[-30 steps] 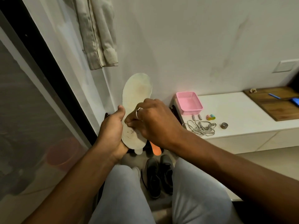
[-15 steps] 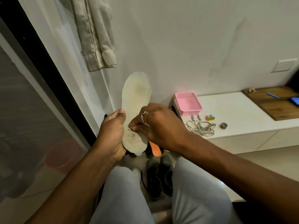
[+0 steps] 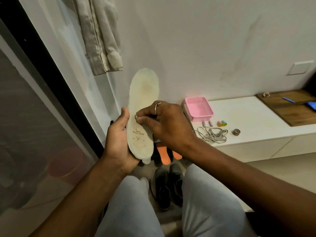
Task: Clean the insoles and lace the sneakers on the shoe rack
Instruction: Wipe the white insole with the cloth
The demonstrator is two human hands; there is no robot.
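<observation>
My left hand [image 3: 118,139] grips a white insole [image 3: 143,93] by its heel half and holds it upright in front of the wall. Faint yellow stains mark its upper part, and dark print shows near the heel. My right hand [image 3: 164,124] pinches a small pale object [image 3: 136,117] against the middle of the insole; I cannot tell what it is. A pair of dark sneakers [image 3: 168,183] stands on the floor between my knees. Two orange insoles [image 3: 163,153] lie just beyond them. Loose grey laces [image 3: 212,134] lie piled on the white bench [image 3: 248,117].
A pink tray [image 3: 199,108] sits at the bench's left end, with small coloured pieces [image 3: 222,123] and a metal ring [image 3: 236,132] near the laces. A wooden board [image 3: 294,108] lies at the far right. A pale garment [image 3: 100,35] hangs above, and a dark glass door [image 3: 34,117] fills the left.
My right hand has slid up the insole from the heel to its middle, uncovering the printed marks. The left hand keeps its hold, and the insole sits slightly higher.
</observation>
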